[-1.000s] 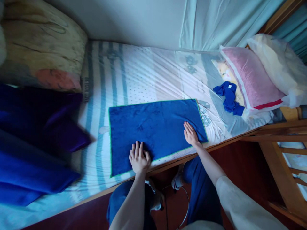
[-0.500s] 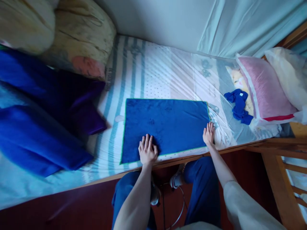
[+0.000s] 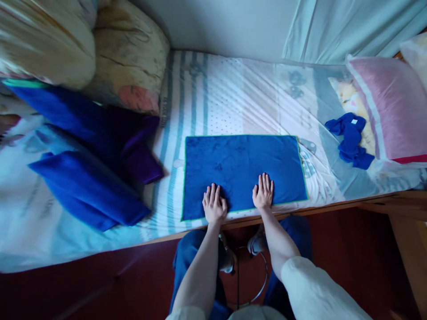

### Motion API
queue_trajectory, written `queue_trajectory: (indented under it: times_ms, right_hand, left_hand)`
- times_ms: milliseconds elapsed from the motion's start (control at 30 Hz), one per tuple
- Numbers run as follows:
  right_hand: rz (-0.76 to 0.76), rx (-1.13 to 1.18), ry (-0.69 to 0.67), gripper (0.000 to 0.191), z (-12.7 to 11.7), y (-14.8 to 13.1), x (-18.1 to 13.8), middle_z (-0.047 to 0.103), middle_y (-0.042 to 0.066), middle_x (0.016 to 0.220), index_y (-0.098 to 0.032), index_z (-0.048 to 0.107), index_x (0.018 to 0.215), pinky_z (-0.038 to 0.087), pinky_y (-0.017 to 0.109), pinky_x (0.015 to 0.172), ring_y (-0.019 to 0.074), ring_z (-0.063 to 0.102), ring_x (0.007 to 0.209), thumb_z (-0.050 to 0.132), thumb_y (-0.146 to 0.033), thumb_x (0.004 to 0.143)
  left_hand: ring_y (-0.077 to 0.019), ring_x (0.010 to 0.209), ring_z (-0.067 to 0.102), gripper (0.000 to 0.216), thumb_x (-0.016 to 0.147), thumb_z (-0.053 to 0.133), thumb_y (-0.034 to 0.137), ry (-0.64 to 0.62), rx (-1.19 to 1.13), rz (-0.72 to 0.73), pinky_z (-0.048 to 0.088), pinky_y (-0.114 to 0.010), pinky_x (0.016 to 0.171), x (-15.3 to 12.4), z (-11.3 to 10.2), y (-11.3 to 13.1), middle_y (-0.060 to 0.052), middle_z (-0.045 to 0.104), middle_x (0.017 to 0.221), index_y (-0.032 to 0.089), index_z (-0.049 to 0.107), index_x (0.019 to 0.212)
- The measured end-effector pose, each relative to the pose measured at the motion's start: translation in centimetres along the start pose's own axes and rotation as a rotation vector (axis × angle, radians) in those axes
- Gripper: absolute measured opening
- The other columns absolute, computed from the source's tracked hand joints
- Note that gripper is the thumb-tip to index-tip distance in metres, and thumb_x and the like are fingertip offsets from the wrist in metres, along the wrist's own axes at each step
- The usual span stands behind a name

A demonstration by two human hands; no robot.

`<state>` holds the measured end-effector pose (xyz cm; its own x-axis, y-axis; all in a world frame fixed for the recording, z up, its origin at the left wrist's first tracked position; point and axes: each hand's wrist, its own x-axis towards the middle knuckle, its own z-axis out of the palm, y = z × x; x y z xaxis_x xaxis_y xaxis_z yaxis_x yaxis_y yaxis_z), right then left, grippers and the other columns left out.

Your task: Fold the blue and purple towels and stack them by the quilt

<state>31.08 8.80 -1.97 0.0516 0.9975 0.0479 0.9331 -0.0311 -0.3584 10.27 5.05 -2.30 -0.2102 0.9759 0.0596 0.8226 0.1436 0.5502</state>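
Note:
A blue towel with a thin green edge (image 3: 240,164) lies spread flat on the bed's striped sheet (image 3: 213,98). My left hand (image 3: 214,205) rests palm down on the towel's near edge, fingers stretched out. My right hand (image 3: 263,192) lies flat on the towel a little to the right of it, fingers out and holding nothing. Both hands press on the cloth close together near the front of the bed.
Folded blue and purple cloths (image 3: 90,173) are piled at the left below a beige pillow (image 3: 130,66). A crumpled small blue cloth (image 3: 350,140) lies at the right beside a pink pillow (image 3: 390,106). The wooden bed rail (image 3: 333,209) runs along the front.
My right hand slid left from the towel's right edge to beside my left hand. The view shifted left; the towel stays flat.

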Motion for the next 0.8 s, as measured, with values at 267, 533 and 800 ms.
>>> queue_trajectory:
  times_ms: [267,533,800]
  right_hand:
    - [0.02,0.016,0.012,0.064,0.8,0.0,0.0,0.033,0.013,0.164,-0.014,0.031,0.16,0.014,0.054,0.127,0.0272,0.023,0.155,0.039,-0.023,0.097]
    - [0.005,-0.039,-0.127,0.067,2.2,1.7,-0.3,0.028,0.011,0.167,-0.018,0.026,0.162,0.017,0.053,0.126,0.0249,0.02,0.156,0.037,-0.017,0.096]
    - [0.001,-0.01,0.022,0.062,1.1,0.3,0.0,0.033,0.013,0.164,-0.014,0.031,0.16,0.016,0.055,0.125,0.0279,0.026,0.154,0.035,-0.023,0.099]
  left_hand:
    - [-0.0295,0.157,0.016,0.056,0.099,0.039,0.027,0.01,-0.049,-0.047,0.012,-0.06,0.127,-0.1,0.6,2.1,-0.015,0.03,0.165,0.015,0.04,0.154]
    - [-0.0236,0.155,0.024,0.058,0.101,0.033,0.027,-0.231,-0.473,0.39,0.027,-0.051,0.127,2.0,8.8,12.5,-0.015,0.035,0.163,0.016,0.032,0.158]
    - [-0.0195,0.149,0.037,0.052,0.096,0.03,0.014,-0.123,-0.325,0.262,0.035,-0.046,0.124,4.3,3.2,1.3,-0.014,0.055,0.148,0.015,0.055,0.142]
